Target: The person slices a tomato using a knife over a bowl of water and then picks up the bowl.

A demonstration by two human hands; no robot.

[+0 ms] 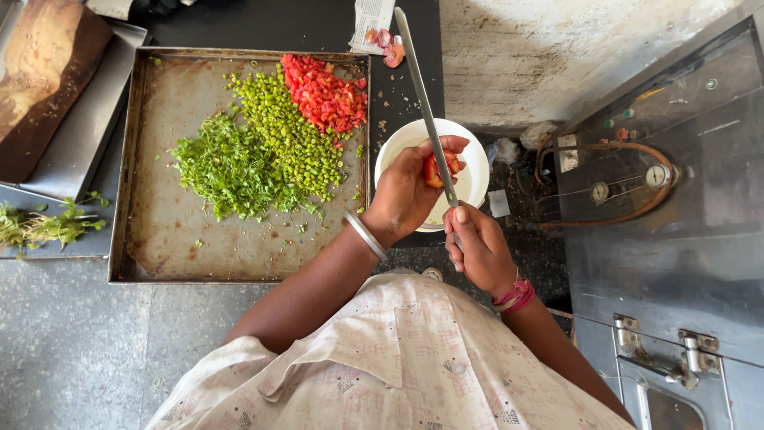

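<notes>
left hand: middle of the frame, fingers curled around a piece of tomato, holding it just over the white bowl.
right hand: just below and right of the left one, fist closed on the handle of a long knife; the blade runs up toward the top of the frame and rests against the tomato.
tomato: red, partly cut, mostly hidden by the fingers; i cannot tell how much of it is left.
bowl: sits on the dark desk right of the tray, looks nearly bare inside where it shows.
tray: big worn metal one, left half of the frame, carrying three heaps.
done so far: chopped tomato at the tray's upper right, chopped green beans beside it, chopped leafy herbs lower left of those.
left to do: the piece in hand, by the look of it; some leafy stalks lie uncut at the left edge.
scraps: tomato ends at the top, near the blade tip.
also around: wooden board upper left, gas gauges at the right.
</notes>
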